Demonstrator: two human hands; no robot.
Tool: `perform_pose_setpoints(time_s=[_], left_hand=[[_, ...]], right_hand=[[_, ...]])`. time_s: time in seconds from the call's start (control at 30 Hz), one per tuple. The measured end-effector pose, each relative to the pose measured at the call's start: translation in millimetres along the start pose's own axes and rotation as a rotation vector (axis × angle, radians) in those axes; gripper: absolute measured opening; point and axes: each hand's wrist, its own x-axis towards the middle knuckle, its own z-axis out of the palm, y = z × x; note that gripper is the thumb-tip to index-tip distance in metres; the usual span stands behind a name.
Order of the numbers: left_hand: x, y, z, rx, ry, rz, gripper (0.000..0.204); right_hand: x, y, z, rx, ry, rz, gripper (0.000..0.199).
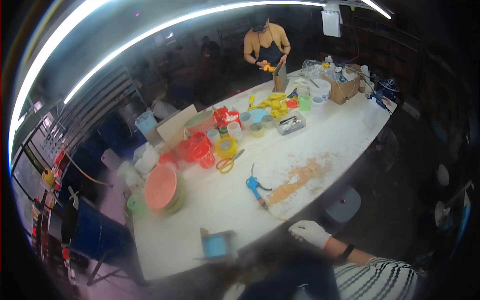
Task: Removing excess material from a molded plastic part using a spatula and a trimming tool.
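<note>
My right hand (311, 233), in a white glove, is raised just off the near edge of the white table (260, 220). Its fingers are curled together, and anything they hold is too small to make out. A thin hose runs toward it from a blue air blow gun (255, 188) lying on the table. What looks like my left hand (234, 291), also gloved in white, shows blurred at the lower edge, its fingers hidden. A blue block-like piece (216, 245) with dark flaps lies at the table's near edge, between the hands and the far left corner.
Orange-brown residue (300, 181) marks the tabletop. Scissors (230, 162), yellow tape (226, 147), red baskets (202, 152) and a pink colander (161, 187) stand left. Across the table, a person (268, 45) holds a yellow tool and a panel. A grey stool (342, 204) stands right.
</note>
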Motion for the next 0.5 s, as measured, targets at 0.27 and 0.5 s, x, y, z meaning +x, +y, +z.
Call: perform_pose_setpoints(time_s=[0.27, 0.5], left_hand=[[-110, 28, -56, -0.583, 0.04, -0.578, 0.052], [-133, 24, -36, -0.453, -0.129, -0.294, 0.034]], right_hand=[[47, -64, 70, -0.601, -0.535, -0.338, 0.059], [160, 20, 187, -0.703, -0.664, -0.75, 0.043]])
